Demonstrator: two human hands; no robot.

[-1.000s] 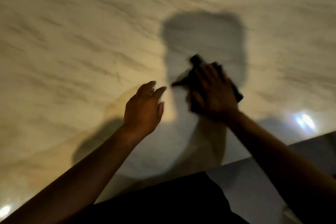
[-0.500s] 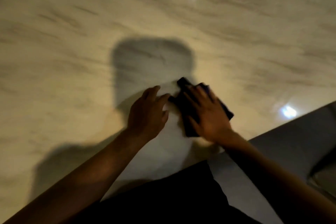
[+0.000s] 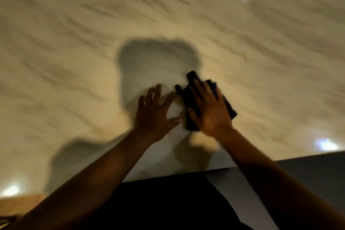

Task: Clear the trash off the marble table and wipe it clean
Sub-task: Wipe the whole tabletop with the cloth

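Note:
A pale veined marble table (image 3: 78, 46) fills most of the head view. My right hand (image 3: 211, 114) lies flat on a dark cloth (image 3: 190, 106), pressing it onto the marble near the front edge. Part of the cloth sticks out beyond the fingertips and at the right of the hand. My left hand (image 3: 154, 115) rests just left of the cloth, fingers spread, palm down on the table, holding nothing. No trash shows on the visible surface. The picture is blurred by motion.
The table's front edge (image 3: 186, 172) runs across the lower part of the view, with grey floor (image 3: 308, 173) beyond it at the right. My dark clothing (image 3: 168, 201) is against that edge. Lamp reflections glint on the marble.
My right hand has swept the cloth over the marble and toward the front edge. My left hand has come down flat with its fingers spread, close beside the cloth.

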